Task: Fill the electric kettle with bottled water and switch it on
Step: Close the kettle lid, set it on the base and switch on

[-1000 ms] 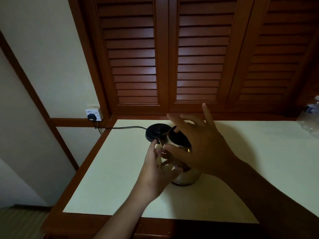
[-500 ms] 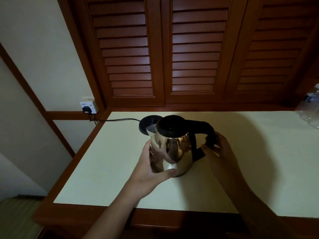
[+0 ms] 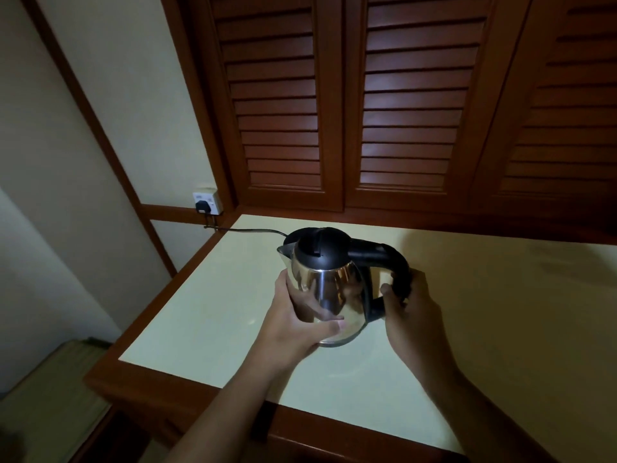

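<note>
While both hands clasp it — left hand (image 3: 295, 329) on body, right hand (image 3: 415, 317) on handle (image 3: 395, 262) — kettle (image 3: 329, 285) upright, spout (image 3: 283, 252) leftward.

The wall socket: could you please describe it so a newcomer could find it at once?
Start at the dark wooden shutters filling the back wall and go to their lower left corner. There, where a wooden rail meets them, sits the wall socket. It is the only white fitting, with a black plug in it whose cord runs over the table toward the kettle.
</note>
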Motion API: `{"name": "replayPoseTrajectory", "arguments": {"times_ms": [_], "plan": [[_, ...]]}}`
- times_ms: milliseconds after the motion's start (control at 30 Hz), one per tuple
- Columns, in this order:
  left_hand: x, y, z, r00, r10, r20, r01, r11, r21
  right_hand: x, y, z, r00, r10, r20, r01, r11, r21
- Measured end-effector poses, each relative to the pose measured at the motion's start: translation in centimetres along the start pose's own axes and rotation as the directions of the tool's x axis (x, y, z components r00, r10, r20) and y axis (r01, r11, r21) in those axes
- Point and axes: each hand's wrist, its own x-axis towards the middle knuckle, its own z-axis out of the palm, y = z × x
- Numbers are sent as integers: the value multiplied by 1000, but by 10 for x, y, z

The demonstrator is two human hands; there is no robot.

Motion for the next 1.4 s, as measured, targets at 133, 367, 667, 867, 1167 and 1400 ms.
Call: {"name": "replayPoseTrajectory", "arguments": {"times_ms": [133,367,667,867,1167,1400], "plan": [[13,12,-11,999,31,-24,-31,999,11,18,-10,4,998,-68,0,68,998,6],[81,30,-45,997,79,-10,-79,997,27,83,-37,31,994,-104,-26,104,995,-6],[188,5,-75,990,68,120,-68,998,-6,155,-33,88,999,22,-37,-23,999,-27],[227,-16,-77,982,71,178,-59,996,-71,170,-30,103,996,46,-77,-51,996,-67],[230,-28,-80,977,111,180,-95,991,-97,173,-41,107,997,19,-72,-27,993,-111],[237,-32,-85,962,137,236,-107,985,-135,164,-39,113,993,41,-115,-53,993,-105]]}}
